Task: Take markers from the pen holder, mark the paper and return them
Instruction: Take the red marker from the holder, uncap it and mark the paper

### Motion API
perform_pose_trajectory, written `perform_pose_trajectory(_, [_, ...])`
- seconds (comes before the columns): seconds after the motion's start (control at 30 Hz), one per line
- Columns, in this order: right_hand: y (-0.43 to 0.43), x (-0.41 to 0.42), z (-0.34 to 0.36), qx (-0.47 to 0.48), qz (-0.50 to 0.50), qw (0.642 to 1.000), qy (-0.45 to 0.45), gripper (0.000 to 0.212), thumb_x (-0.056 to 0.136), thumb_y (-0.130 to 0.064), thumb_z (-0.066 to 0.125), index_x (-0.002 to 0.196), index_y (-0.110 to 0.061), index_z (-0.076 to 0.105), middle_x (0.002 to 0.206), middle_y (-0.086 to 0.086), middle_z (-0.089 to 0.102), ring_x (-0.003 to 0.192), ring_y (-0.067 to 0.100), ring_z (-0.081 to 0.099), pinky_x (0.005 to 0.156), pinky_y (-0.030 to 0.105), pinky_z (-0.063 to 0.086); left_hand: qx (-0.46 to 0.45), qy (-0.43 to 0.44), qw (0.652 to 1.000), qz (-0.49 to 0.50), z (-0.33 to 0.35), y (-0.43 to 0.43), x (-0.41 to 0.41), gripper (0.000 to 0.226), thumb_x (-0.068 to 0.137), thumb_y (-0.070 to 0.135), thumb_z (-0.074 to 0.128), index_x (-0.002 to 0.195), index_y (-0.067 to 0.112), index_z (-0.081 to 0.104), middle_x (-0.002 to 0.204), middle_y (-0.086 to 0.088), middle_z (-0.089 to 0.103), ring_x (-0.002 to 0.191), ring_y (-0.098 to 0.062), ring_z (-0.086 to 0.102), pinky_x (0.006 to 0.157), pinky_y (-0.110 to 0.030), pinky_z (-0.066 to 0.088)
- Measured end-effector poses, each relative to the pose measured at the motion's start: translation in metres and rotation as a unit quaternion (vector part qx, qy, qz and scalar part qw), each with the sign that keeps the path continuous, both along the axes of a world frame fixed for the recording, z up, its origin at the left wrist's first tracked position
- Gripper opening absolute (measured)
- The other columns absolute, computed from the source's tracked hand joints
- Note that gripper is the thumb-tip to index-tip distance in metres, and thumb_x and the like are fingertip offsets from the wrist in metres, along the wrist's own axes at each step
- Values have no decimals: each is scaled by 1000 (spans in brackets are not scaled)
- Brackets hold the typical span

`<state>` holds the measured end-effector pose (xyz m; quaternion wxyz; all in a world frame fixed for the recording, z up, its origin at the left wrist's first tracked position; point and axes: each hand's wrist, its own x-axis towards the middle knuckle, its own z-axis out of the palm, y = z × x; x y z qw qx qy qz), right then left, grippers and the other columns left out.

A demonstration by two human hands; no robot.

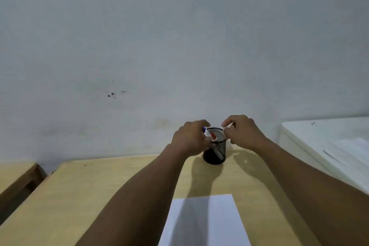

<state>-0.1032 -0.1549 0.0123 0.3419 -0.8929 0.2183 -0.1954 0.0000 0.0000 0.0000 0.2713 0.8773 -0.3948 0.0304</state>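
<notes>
Black mesh pen holder (215,152) at the desk's (99,185) far edge: our left hand (189,139) grips a blue-capped marker (205,132); our right hand (244,134), fingers curled and empty, must pinch the red-capped marker (214,136). Paper (203,223) lies unmarked.

Nothing readable is showing anywhere: the markers (213,137) in the pen holder (215,153) are too blurred for any label, and the paper (203,221) is looking blank.

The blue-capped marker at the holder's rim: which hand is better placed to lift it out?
Left, probably. The left hand is already closed around the blue-capped marker at the mesh pen holder rim. The right hand hovers curled over the other side, apparently holding nothing.
</notes>
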Motion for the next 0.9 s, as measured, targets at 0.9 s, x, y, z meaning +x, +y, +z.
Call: perform_pose_trajectory(0.9, [158, 24, 2, 573, 25, 802, -171, 28, 102, -31, 59, 82, -12, 60, 55, -1, 57, 34, 7, 40, 33, 18, 27, -277, 193, 940, 42, 15, 153, -8, 32, 93, 41, 68, 82, 12, 76, 73, 2, 80, 77, -17, 74, 73, -42, 57])
